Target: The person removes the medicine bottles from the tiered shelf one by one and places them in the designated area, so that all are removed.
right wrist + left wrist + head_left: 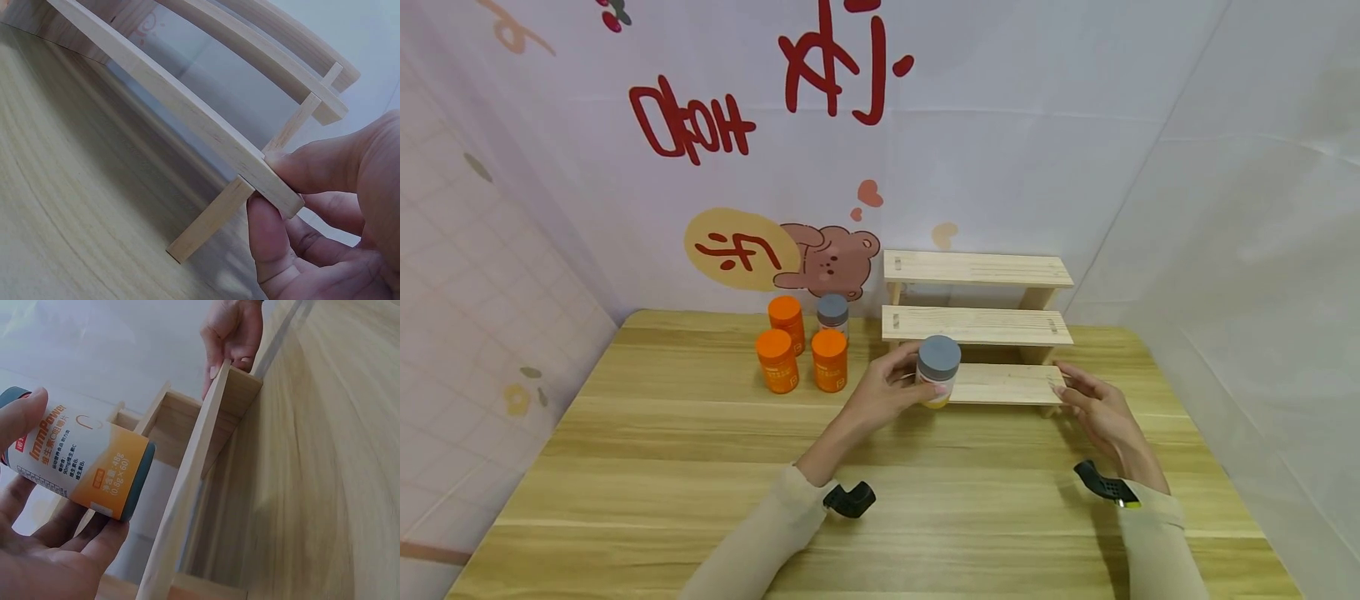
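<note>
A vitamin bottle (938, 367) with a grey lid and a white-and-orange label is gripped by my left hand (883, 390), at the left part of the lowest shelf board. In the left wrist view the bottle (81, 456) lies sideways between thumb and fingers, its label facing the camera. My right hand (1099, 410) pinches the right end of the lowest board of a three-tier wooden shelf (1000, 383). The right wrist view has the thumb on top of the board (206, 134) and fingers below it.
Left of the shelf stand three orange bottles (830, 361) and a grey-lidded bottle (832, 315). A printed cloth (1000, 125) hangs behind the wooden table (700, 483), with white cloth at both sides.
</note>
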Demonstrator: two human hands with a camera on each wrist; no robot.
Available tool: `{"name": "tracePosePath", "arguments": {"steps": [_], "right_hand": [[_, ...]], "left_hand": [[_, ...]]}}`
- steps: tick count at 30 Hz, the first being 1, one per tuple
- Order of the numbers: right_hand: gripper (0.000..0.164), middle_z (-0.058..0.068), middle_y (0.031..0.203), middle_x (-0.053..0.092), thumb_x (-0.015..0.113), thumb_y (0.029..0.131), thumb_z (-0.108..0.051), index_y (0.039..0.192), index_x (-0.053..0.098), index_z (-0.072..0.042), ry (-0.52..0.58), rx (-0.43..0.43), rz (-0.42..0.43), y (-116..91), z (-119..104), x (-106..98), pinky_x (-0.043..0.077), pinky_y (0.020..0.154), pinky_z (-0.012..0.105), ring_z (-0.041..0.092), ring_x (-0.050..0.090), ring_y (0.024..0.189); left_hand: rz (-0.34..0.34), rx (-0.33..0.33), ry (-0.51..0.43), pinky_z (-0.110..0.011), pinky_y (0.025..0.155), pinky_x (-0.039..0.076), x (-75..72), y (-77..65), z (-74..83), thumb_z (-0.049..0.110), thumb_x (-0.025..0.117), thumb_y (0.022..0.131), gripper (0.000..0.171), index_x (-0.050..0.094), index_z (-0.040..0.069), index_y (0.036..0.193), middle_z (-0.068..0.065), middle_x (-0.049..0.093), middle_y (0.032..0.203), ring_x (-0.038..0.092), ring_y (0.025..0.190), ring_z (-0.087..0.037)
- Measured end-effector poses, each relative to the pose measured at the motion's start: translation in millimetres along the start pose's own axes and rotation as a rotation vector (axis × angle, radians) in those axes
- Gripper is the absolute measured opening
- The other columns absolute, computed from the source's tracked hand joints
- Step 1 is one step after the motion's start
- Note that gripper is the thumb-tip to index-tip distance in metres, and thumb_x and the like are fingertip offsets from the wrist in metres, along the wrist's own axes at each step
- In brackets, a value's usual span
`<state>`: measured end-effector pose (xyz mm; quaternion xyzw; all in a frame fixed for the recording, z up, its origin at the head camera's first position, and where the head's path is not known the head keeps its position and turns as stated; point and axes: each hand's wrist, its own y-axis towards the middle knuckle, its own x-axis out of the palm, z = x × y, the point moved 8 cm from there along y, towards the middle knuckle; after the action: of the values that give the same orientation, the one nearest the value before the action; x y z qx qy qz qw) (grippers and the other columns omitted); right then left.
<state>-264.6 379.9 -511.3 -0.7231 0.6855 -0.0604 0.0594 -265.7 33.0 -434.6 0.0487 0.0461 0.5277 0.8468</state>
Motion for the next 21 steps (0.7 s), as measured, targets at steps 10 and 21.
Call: {"name": "tracePosePath", "arguments": {"steps": [10,21], "right_hand": [[0.070,-0.010,0.123,0.059,0.066,0.101,-0.011,0.160,0.031,-0.003,0.030,-0.016,0.001,2,2,-2,0.056,0.082,0.019,0.002,0.060,0.101],[0.072,-0.006,0.126,0.049,0.065,0.102,-0.017,0.162,0.027,-0.004,-0.025,-0.002,-0.003,-2,0,0,0.055,0.084,0.018,0.002,0.057,0.105]], "left_hand": [[0.042,-0.005,-0.003,-0.047,0.119,0.042,-25.6,-16.2,6.5,0.011,0.079,0.090,0.058,0.057,0.023,0.143,-0.010,0.062,0.138,0.058,0.132,-0.025],[0.106,-0.030,-0.029,-0.044,0.119,0.043,-56.3,-40.7,8.6,0.013,0.081,0.089,0.064,0.054,0.021,0.147,-0.010,0.060,0.142,0.056,0.134,-0.025]]}}
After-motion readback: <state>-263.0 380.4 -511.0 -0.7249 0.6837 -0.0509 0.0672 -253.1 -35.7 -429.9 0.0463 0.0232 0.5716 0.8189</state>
